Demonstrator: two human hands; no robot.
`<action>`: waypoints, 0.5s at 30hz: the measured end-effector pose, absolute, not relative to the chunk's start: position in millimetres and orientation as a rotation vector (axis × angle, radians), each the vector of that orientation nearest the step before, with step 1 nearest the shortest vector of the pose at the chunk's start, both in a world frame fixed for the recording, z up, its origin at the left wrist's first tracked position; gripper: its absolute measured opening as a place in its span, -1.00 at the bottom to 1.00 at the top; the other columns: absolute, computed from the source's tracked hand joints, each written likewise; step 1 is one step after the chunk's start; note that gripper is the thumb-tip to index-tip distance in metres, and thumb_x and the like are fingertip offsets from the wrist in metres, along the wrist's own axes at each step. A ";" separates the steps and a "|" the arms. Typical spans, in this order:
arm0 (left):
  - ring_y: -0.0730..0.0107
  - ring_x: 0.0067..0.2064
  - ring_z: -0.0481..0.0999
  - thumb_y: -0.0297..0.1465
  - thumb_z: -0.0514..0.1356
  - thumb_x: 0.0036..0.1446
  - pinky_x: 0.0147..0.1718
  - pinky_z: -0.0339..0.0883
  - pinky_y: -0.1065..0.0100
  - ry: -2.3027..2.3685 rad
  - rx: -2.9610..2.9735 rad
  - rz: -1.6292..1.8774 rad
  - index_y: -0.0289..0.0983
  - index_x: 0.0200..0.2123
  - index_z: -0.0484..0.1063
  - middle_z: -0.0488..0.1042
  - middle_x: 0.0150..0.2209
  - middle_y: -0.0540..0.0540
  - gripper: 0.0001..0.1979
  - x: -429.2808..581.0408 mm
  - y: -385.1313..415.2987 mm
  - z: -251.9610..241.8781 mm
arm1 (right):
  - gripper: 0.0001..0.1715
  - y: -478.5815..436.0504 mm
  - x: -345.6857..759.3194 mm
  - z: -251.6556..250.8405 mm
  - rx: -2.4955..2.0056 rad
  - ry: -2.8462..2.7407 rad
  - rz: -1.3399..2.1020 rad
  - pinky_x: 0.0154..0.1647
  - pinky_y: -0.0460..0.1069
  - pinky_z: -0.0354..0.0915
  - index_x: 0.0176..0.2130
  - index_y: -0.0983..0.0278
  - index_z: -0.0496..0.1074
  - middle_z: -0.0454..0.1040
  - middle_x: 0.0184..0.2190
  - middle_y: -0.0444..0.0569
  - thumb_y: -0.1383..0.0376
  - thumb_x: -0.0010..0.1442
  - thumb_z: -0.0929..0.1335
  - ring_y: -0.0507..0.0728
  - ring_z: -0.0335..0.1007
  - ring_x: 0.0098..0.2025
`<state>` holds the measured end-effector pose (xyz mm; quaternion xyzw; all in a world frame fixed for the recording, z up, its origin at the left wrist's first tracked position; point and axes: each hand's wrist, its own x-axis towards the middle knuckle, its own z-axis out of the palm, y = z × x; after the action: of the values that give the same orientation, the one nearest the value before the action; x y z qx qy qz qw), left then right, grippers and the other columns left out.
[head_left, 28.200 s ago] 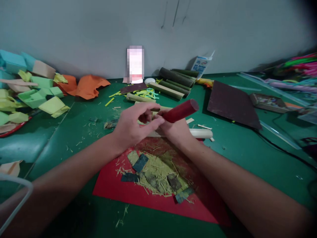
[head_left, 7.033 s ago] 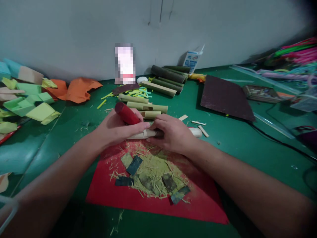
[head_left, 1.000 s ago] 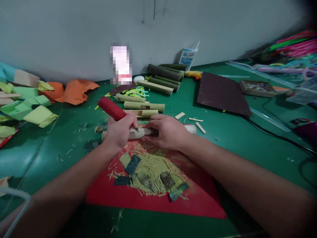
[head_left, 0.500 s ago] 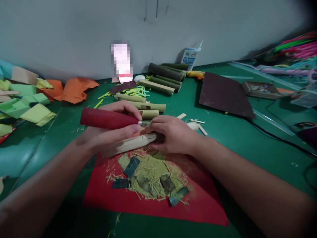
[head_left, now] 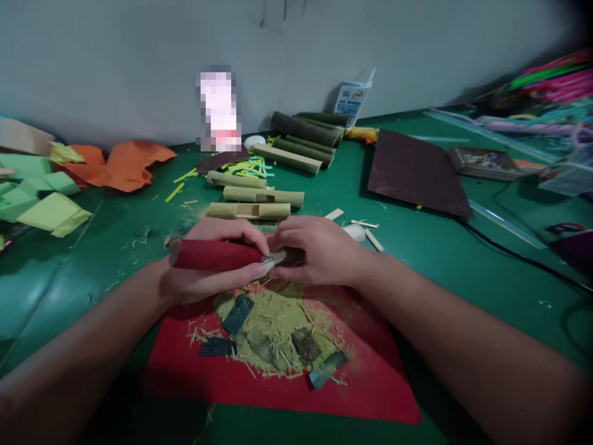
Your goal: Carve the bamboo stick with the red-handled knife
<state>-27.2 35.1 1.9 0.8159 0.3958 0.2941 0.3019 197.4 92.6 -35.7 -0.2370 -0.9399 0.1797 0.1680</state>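
My left hand (head_left: 208, 272) is closed around the red handle of a carving knife (head_left: 215, 254), which lies almost level and points right. The small blade meets a pale bamboo tube (head_left: 354, 232) that my right hand (head_left: 315, 250) grips and mostly hides; only the tube's right end shows. Both hands sit just above the far edge of a red paper sheet (head_left: 194, 377). On the sheet lies a heap of green bamboo shavings (head_left: 271, 330) with dark bits of peeled skin.
Two notched bamboo tubes (head_left: 250, 210) and a third lie just beyond my hands, darker tubes (head_left: 301, 130) near the wall. A dark sandpaper sheet (head_left: 417, 176) lies to the right, with a black cable (head_left: 519, 253). Folded coloured papers (head_left: 46, 198) and orange paper (head_left: 123, 167) are on the left.
My left hand has swung the red handle from upright to level and lowered it. The tube's left end, visible half a second ago, is now hidden under my hands.
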 end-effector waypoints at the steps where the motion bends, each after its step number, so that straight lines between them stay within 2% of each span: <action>1: 0.38 -0.32 0.59 -0.38 0.30 0.10 -0.35 0.42 0.44 1.015 2.199 0.766 -0.22 -0.22 0.54 0.62 -0.29 -0.03 -0.85 -27.7 36.0 0.7 | -0.68 92.7 197.5 -36.1 -0.675 -2.669 0.508 -0.31 -0.02 0.13 -0.21 0.30 0.58 0.52 -0.32 -0.02 0.12 0.12 0.45 0.12 0.38 -0.27; 5: 0.46 -0.35 0.59 -0.46 0.28 0.09 -0.33 0.44 0.47 0.897 2.351 0.810 -0.23 -0.26 0.51 0.62 -0.32 0.00 -0.89 -24.6 37.5 -4.3 | -0.71 92.5 197.5 -36.7 -0.677 -2.645 0.527 -0.32 -0.03 0.11 -0.24 0.29 0.57 0.50 -0.35 -0.04 0.13 0.11 0.45 0.11 0.36 -0.29; 9: 0.38 -0.35 0.61 -0.51 0.25 0.02 -0.32 0.48 0.39 0.788 2.487 1.044 -0.18 -0.31 0.46 0.62 -0.35 -0.01 -0.85 -18.6 35.8 -10.8 | -0.67 93.4 197.2 -36.7 -0.689 -2.668 0.516 -0.34 -0.03 0.09 -0.23 0.30 0.57 0.46 -0.37 -0.05 0.10 0.11 0.44 0.11 0.35 -0.29; 15: 0.45 -0.48 0.49 -0.48 0.19 0.00 -0.48 0.38 0.43 0.800 2.438 1.121 -0.21 -0.40 0.41 0.50 -0.49 0.01 -0.94 -18.7 35.6 -16.0 | -0.65 95.0 197.7 -39.1 -0.649 -2.663 0.506 -0.32 -0.03 0.08 -0.20 0.29 0.56 0.46 -0.35 -0.07 0.08 0.13 0.45 0.10 0.33 -0.28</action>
<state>-18.7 35.6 -16.0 0.8581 0.2814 0.3945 0.1700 197.7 95.0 -39.1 -0.2293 -0.9405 0.1787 0.1760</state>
